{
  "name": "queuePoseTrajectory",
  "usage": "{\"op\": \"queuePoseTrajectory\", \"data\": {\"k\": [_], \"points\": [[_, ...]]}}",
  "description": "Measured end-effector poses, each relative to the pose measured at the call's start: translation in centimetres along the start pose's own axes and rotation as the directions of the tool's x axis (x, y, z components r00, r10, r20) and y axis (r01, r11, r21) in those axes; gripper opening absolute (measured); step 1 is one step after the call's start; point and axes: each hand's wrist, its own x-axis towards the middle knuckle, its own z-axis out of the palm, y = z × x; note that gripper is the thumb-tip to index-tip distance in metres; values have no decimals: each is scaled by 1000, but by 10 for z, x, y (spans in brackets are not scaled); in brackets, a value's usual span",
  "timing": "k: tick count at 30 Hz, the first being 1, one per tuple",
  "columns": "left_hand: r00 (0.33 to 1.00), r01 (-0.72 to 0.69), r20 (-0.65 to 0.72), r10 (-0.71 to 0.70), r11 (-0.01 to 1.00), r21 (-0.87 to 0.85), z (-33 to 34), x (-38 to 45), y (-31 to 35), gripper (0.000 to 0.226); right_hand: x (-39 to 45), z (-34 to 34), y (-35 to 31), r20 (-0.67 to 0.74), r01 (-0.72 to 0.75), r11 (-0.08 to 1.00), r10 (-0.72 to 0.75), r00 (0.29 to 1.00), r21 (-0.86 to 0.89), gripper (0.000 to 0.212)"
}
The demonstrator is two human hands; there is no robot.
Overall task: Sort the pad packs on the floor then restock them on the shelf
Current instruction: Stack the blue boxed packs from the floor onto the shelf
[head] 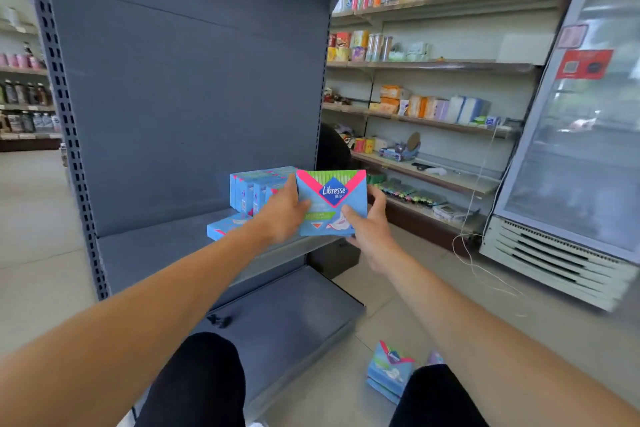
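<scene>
- I see a blue, pink-and-green Libresse pad pack (331, 202) held upright above the grey metal shelf's (145, 250) right end.
- My left hand (282, 215) grips its left edge; my right hand (369, 224) pinches its lower right corner.
- Just left of my fingers: a row of blue packs (258, 189); beyond them, bare shelf.
- On the floor below: more blue packs (389, 371).

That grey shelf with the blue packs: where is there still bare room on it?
The shelf lies bare from its left upright to the flat pack. The right end is crowded: standing packs, plus the pack held by left hand and right hand.
</scene>
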Motion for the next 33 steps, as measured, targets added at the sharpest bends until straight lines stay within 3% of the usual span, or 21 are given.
{"op": "queuePoseTrajectory", "data": {"k": [5,10,15,18,21,25,28,33], "points": [[998,-26,-50,29,997,68,56,27,-4,31,19,-33,31,-104,121,962,-151,983,-246,71],[1000,-10,-11,10,999,33,130,49,-34,34,36,-79,91,-208,-12,925,-73,975,-380,68],[992,31,117,-38,998,60,215,82,-82,45,56,-121,176,-366,-197,859,13,931,-472,73],[977,72,197,-81,996,51,271,104,-116,39,68,-144,232,-416,-294,812,69,907,-505,69],[919,116,377,-114,993,17,321,117,-157,49,73,-157,285,-462,-436,752,197,865,-495,65],[756,145,643,-123,989,18,377,114,-218,88,72,-172,355,-481,-560,682,334,811,-470,61],[705,138,700,-111,990,18,413,108,-262,92,73,-179,397,-477,-596,647,380,792,-475,60],[693,158,709,-130,987,27,454,106,-305,95,75,-188,444,-511,-619,640,381,770,-455,59]]}}
